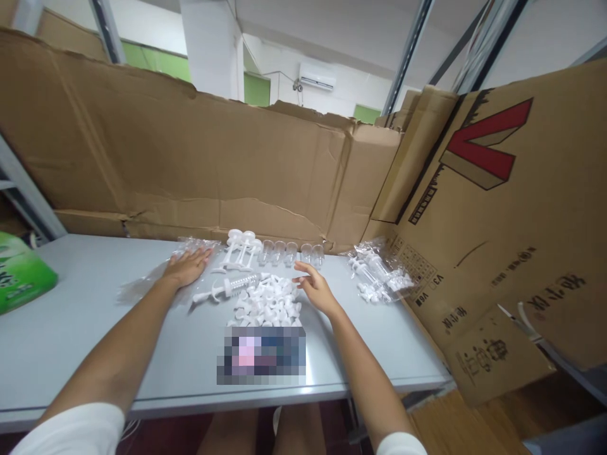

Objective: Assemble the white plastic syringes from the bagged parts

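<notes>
My left hand lies flat with fingers stretched out on clear plastic bags spread on the grey table. My right hand hovers with fingers loosely apart beside a pile of small white plastic parts, holding nothing I can see. A white syringe-like piece lies between the hands. Behind it stand white plungers and a row of clear tubes.
Bagged white pieces lie at the right near a leaning cardboard box. A cardboard wall stands along the table's back. A green packet sits at the left edge. A blurred patch covers something near the front edge.
</notes>
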### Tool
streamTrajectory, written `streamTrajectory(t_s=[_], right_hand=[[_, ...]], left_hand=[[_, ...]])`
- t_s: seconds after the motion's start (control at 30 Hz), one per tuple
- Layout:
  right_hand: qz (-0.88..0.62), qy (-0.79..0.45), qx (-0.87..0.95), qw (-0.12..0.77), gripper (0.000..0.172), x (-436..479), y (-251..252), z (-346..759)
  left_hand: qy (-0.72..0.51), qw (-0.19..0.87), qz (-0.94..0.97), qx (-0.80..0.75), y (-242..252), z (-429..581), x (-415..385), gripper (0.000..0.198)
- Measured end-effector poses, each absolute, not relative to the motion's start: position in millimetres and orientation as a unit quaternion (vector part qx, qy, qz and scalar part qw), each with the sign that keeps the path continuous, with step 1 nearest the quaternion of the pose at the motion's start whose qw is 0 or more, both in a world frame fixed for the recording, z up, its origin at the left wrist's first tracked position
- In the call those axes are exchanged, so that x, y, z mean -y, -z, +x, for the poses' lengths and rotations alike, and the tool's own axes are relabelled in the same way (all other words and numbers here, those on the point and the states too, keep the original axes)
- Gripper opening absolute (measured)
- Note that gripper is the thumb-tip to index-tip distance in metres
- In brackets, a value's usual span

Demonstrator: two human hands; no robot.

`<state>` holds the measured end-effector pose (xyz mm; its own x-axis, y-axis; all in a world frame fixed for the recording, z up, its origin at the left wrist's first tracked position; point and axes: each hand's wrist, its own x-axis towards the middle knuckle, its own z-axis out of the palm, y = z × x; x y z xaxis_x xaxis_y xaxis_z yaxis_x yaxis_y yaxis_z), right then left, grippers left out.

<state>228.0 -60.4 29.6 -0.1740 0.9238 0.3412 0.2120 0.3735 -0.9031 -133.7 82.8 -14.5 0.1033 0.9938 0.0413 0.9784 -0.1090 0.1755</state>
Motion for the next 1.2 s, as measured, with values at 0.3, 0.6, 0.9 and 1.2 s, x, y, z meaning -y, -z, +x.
streamTrajectory(t_s=[0.3, 0.6, 0.9, 1.2], right_hand=[[-0.427, -0.366, 0.662, 0.496, 0.041, 57, -26, 229], [-0.436, -0.368, 0.657, 0.492, 0.039, 56, -25, 229], [-0.444, -0.379, 0.617, 0.528, 0.042, 53, -23, 229], [-0.447, -0.369, 0.625, 0.523, 0.04, 53, -23, 229]], left_hand=[[-0.126, -0.054, 0.738, -0.661, -1, -124, -60, 0.043], [-0.101, -0.045, 0.759, -0.641, -18, -120, -55, 0.043], [-0.158, -0.057, 0.789, -0.591, -58, -81, -23, 0.044], [-0.066, 0.071, 0.858, -0.504, -42, -55, 10, 0.055]])
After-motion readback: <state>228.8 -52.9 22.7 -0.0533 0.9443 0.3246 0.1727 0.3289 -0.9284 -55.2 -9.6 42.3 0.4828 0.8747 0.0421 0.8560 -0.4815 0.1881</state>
